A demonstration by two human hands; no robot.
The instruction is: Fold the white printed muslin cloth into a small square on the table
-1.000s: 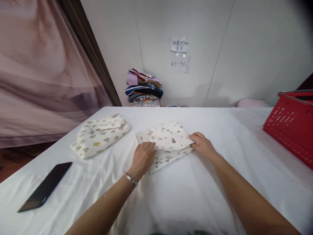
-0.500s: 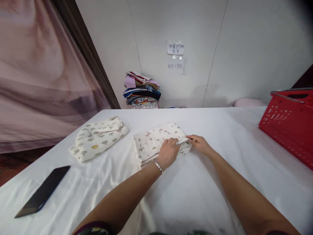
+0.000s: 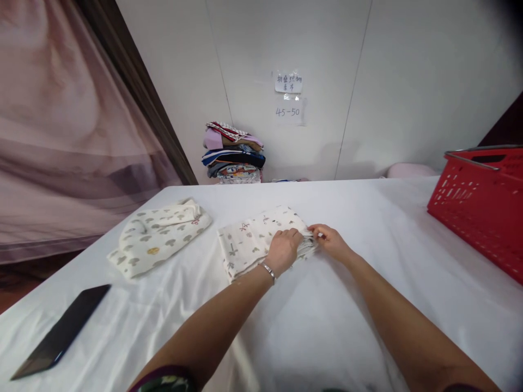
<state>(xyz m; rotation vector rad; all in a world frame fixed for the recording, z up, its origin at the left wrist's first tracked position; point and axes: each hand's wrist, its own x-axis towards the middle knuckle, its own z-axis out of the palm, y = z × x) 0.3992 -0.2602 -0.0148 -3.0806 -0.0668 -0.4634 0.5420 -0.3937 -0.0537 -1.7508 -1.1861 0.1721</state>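
A white cloth (image 3: 251, 237) with small printed motifs lies folded in several layers on the white-covered table (image 3: 359, 316). My left hand (image 3: 284, 251), with a silver bracelet at the wrist, rests on its near right part, fingers curled over the edge. At the right corner, my right hand (image 3: 332, 242) pinches the layered edge between thumb and fingers. Some of the layers there are hidden by both hands. Farther left lies a second cream cloth (image 3: 163, 239) with grey-green mushroom-like shapes, loosely folded and apart from my hands.
A dark flat tablet-like slab (image 3: 67, 326) lies at the near left. On the right stands a red plastic basket (image 3: 482, 207) with a metal handle. Beyond the far edge is a stack of folded textiles (image 3: 235, 152), below handwritten signs (image 3: 288, 98) on the wall.
My right fingers have shifted slightly at the cloth's right corner, where the layers now lie closer together. My left hand stays on the cloth. The whole view has shifted slightly.
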